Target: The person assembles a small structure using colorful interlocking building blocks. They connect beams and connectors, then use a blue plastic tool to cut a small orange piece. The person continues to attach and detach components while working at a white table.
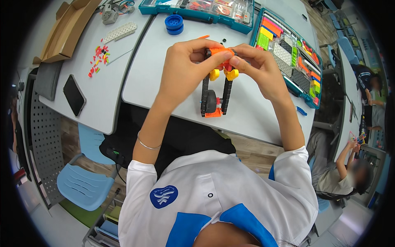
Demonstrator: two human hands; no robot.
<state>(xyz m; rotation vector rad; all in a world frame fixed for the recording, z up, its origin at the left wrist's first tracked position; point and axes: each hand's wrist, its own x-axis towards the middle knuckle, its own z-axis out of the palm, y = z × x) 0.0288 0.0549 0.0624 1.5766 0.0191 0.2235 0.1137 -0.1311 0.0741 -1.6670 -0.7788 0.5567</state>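
Observation:
Over the white table (173, 84) both my hands grip a building-brick model (227, 91). It has two long black beams, yellow connectors and orange pieces at both ends. A small black wheel (211, 101) sits between the beams at the end nearer me. My left hand (184, 71) pinches the orange far end, thumb laid across it. From the other side, my right hand (261, 69) presses thumb and fingertips against the same orange part. The fingers partly cover the red and orange pieces there.
Blue wheel rims (174, 24) lie beyond my left hand. An open sorting tray of colourful bricks (284, 53) is at right, a teal-edged case (205, 10) at the back. Leftward are a phone (74, 95), small loose pegs (98, 55) and a cardboard box (61, 31).

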